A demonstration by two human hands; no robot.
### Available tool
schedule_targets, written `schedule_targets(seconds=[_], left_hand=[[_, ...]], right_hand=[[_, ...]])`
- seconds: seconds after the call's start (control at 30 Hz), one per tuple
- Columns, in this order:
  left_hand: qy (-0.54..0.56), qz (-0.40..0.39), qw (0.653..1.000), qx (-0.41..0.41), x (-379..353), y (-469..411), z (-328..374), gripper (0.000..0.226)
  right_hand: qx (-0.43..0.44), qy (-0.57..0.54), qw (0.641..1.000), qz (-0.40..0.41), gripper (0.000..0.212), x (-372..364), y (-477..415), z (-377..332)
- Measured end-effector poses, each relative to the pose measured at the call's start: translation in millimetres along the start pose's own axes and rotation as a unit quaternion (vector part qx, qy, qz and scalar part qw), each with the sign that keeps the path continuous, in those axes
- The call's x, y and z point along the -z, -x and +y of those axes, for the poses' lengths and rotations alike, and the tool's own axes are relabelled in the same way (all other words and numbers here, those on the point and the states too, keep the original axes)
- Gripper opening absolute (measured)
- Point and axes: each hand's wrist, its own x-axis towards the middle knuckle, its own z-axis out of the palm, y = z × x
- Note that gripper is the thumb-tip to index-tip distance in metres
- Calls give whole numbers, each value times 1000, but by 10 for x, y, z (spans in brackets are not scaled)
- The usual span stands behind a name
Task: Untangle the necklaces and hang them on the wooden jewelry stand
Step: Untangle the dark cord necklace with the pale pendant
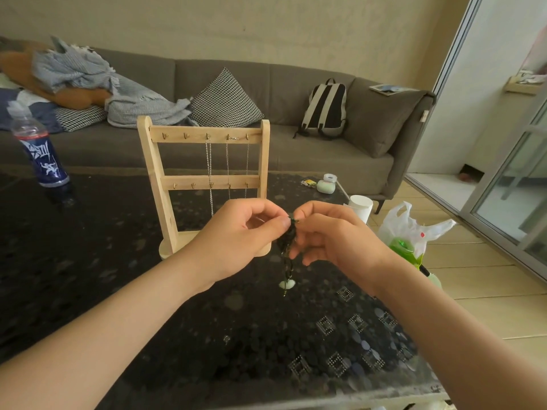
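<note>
The wooden jewelry stand [204, 182] sits mid-table, silver chains [209, 161] on its right hooks. In front, the left hand [242, 232] and right hand [331, 235] each pinch the dark necklace [287, 241], which dangles between them over the table [88, 247], well inside its near edge.

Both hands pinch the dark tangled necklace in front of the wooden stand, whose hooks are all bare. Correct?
Not bare: the head view shows silver chains hanging from top hooks of the wooden stand. The left hand and right hand do pinch the dark necklace.
</note>
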Motion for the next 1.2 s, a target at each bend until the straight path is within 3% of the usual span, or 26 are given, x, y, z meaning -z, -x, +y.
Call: schedule_targets(seconds=[0.1, 0.2, 0.4, 0.57, 0.7, 0.77, 0.9, 1.03, 1.2], left_hand=[[85, -38, 994, 63, -23, -16, -3, 27], [147, -50, 981, 115, -24, -32, 6, 40], [176, -70, 975, 117, 13, -8, 14, 27], [109, -42, 989, 90, 5, 6, 18, 16], [-61, -55, 997, -9, 37, 20, 38, 10], [-141, -56, 987, -58, 41, 22, 49, 9], [-182, -60, 978, -86, 40, 22, 46, 8], [-183, 1, 983, -10, 96, -11, -28, 12], [51, 57, 986, 146, 43, -62, -52, 23]], right_hand=[[9, -7, 1000, -6, 3, 7, -27, 15], [14, -13, 1000, -15, 8, 28, -49, 42], [35, -4, 999, -19, 9, 61, -50, 78], [75, 76, 994, 14, 9, 47, -25, 78], [104, 190, 976, 31, 15, 32, -5, 78], [102, 199, 974, 27, 14, 32, -3, 67], [100, 142, 985, 19, 11, 15, -1, 45], [116, 60, 989, 67, 10, 66, 13, -5], [86, 97, 988, 83, 16, 61, 6, 20]])
